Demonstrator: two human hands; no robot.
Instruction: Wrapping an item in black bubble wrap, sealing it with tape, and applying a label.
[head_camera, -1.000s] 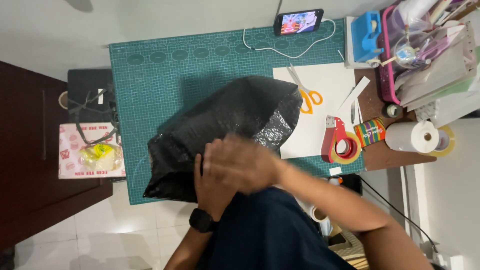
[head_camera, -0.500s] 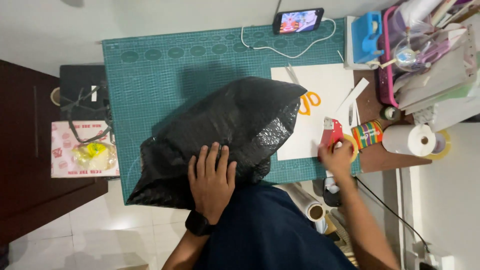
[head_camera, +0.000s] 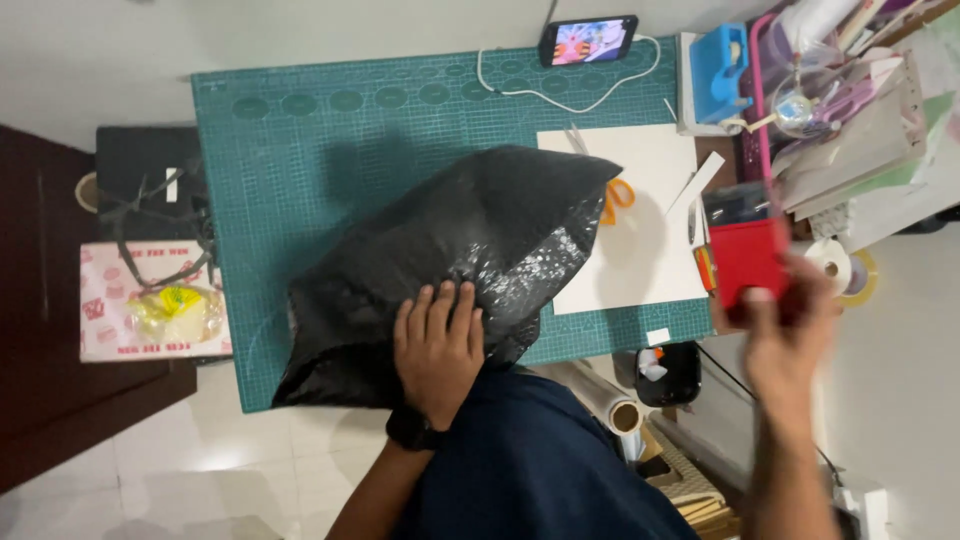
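My left hand (head_camera: 437, 349) lies flat, fingers spread, on the near edge of a bulky black plastic bag (head_camera: 455, 255) that rests on the green cutting mat (head_camera: 330, 130). My right hand (head_camera: 785, 345) is raised to the right of the mat, blurred with motion, gripping a red tape dispenser (head_camera: 748, 258). Orange-handled scissors (head_camera: 615, 192) lie on a white sheet (head_camera: 645, 215), partly hidden by the bag.
A phone (head_camera: 587, 40) with a white cable stands at the mat's far edge. Cluttered trays, a blue box (head_camera: 722, 72) and tape rolls (head_camera: 835, 262) crowd the right. A black box and a pink box (head_camera: 140, 300) sit on the left. Rolled film (head_camera: 605, 400) lies near my lap.
My right hand left the bag, reached right, took the red tape dispenser and lifted it. My left hand stayed pressed on the bag.
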